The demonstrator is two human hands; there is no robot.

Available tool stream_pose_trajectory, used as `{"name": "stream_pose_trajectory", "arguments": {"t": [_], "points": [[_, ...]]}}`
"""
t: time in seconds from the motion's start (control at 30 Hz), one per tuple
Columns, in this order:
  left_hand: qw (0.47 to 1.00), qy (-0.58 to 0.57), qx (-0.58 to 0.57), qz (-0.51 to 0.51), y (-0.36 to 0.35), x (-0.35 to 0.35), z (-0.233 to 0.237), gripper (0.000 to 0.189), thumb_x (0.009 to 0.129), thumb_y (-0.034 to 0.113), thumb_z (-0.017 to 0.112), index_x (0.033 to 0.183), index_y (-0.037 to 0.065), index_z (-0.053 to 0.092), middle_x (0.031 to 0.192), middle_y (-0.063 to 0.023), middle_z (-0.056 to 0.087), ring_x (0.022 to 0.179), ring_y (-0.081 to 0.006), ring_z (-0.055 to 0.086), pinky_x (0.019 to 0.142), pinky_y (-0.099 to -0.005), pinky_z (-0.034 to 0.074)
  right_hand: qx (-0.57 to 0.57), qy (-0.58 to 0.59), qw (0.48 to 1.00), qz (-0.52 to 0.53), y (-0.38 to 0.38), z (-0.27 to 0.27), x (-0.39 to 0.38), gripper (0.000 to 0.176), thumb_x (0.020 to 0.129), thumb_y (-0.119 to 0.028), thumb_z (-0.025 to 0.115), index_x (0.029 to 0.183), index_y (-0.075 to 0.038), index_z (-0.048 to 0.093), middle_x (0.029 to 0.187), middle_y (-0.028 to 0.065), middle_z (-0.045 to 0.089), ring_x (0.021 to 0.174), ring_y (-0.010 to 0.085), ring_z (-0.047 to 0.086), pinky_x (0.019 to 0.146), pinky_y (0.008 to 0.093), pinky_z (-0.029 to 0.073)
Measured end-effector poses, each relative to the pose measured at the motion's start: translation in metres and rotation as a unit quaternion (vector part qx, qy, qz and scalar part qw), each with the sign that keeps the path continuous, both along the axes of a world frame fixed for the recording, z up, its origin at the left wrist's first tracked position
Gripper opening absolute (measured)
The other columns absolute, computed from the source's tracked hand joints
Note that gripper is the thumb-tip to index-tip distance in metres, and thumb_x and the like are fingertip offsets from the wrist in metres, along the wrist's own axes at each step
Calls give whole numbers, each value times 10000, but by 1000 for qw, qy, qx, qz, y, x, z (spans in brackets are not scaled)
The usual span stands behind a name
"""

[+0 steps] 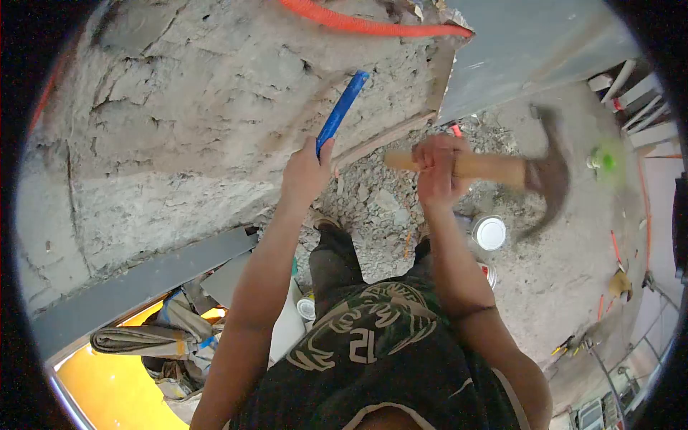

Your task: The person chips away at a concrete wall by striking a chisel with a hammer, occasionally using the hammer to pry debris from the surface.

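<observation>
My left hand (307, 175) is closed around the lower end of a blue chisel (342, 113), a straight bar that slants up and to the right. In this view the chisel overlaps the rough, chipped wall (215, 107). Over to the right, my right hand (438, 170) grips a claw hammer (494, 170) by its pale wooden handle. The hammer's metal head (548, 172) points away to the right, blurred by motion and apart from the chisel.
Broken rubble (376, 204) covers the floor around my feet. An orange corrugated hose (373, 27) runs along the top of the wall. White-lidded buckets (491, 233) stand by my right arm. Rolled cloth (140, 340) lies at lower left, and several tools (566, 345) lie at lower right.
</observation>
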State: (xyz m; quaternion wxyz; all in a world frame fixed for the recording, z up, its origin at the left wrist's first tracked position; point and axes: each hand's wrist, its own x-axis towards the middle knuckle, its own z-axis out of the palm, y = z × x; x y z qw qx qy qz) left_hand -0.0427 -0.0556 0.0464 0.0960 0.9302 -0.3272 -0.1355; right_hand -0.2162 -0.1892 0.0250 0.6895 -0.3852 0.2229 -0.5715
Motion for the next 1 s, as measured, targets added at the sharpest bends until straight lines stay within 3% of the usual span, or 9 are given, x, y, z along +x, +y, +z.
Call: {"name": "stream_pose_trajectory", "arguments": {"t": [0.1, 0.17, 0.37, 0.5, 0.6, 0.67, 0.73, 0.83, 1.0], "points": [[1000, 10, 1, 10, 0, 2, -2, 449, 994, 477, 462, 1004, 38, 551, 780, -272, 655, 786, -478, 652, 696, -565, 498, 83, -232, 968, -50, 21, -26, 37, 194, 916, -139, 599, 763, -23, 579, 595, 26, 551, 543, 129, 526, 527, 299, 433], [999, -21, -27, -4, 0, 1, -5, 411, 996, 438, 495, 966, 34, 564, 730, -271, 635, 724, -485, 629, 641, -556, 475, -45, 268, 959, 85, 42, -107, 55, 204, 914, -168, 619, 769, -28, 589, 589, 15, 550, 521, 120, 509, 493, 299, 416], [1000, 12, -26, -5, 1, 2, 1, 427, 998, 433, 494, 995, 14, 574, 750, -278, 636, 753, -487, 629, 671, -563, 470, 6, 383, 914, 133, 21, -77, 5, 198, 909, -170, 632, 770, -37, 589, 577, 9, 547, 503, 102, 510, 467, 292, 397], [997, 56, -48, 17, -2, -5, 12, 436, 997, 434, 496, 997, 6, 578, 758, -281, 636, 761, -488, 626, 678, -566, 468, -81, -24, 996, 10, 10, 1, -8, 166, 937, -151, 560, 794, -68, 574, 682, 41, 543, 594, 153, 536, 539, 326, 442], [998, 39, -42, 4, -2, 0, 8, 444, 998, 436, 493, 993, 1, 583, 758, -285, 634, 759, -494, 624, 669, -561, 473, -11, -293, 956, 23, 14, 17, 14, 171, 933, -148, 536, 797, -59, 589, 734, 64, 553, 653, 181, 556, 586, 341, 461], [998, 51, -37, 10, -2, 1, 9, 463, 997, 453, 484, 985, 0, 585, 756, -285, 635, 761, -498, 623, 668, -555, 476, -63, 51, 987, -141, 41, -68, 57, 168, 920, -182, 560, 821, -48, 586, 682, 37, 548, 585, 168, 541, 551, 337, 457], [999, 38, -29, 12, 1, -1, 9, 473, 998, 461, 476, 983, 2, 586, 757, -284, 637, 765, -498, 623, 670, -554, 478, -66, 414, 894, 161, 48, -142, 71, 167, 901, -184, 593, 828, -35, 575, 622, 13, 528, 508, 150, 509, 508, 326, 449], [1000, 2, -30, -1, -11, 7, 14, 485, 1003, 472, 453, 970, 6, 582, 717, -243, 645, 757, -461, 646, 691, -539, 496, 136, 361, 896, 219, 40, -105, 29, 292, 871, -239, 667, 819, 44, 614, 719, 152, 594, 608, 190, 591, 549, 345, 478], [999, 44, -20, 9, -1, -1, 7, 480, 1010, 462, 437, 960, 6, 579, 666, -206, 647, 734, -434, 662, 703, -522, 512, 75, 198, 975, 69, 24, -38, -12, 128, 887, -136, 616, 810, -45, 568, 614, 39, 522, 518, 140, 505, 495, 295, 430]]}}
